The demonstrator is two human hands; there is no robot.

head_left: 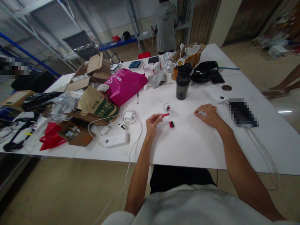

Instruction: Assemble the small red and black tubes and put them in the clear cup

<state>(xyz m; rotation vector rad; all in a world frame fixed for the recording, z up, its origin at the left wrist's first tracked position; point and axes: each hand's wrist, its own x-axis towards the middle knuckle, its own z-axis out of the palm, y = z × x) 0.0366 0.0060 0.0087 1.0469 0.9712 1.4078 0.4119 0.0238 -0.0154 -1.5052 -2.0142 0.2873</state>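
Fig.: we are pinching a small red stick [165, 115] w/ left hand [152, 123], fingers closed on it, just near of the clear cup [167, 107]. Right hand [208, 115] is resting flat, fingers curled over something white, holding unclear. Red-black piece [171, 124] is lying between hands; we judge next needs steady aim.

White table [199, 147] bears bottle [183, 81], pink bag [125, 85].

The white thing [202, 113] is being largely hidden under the right hand [209, 115], its kind being left untellable.
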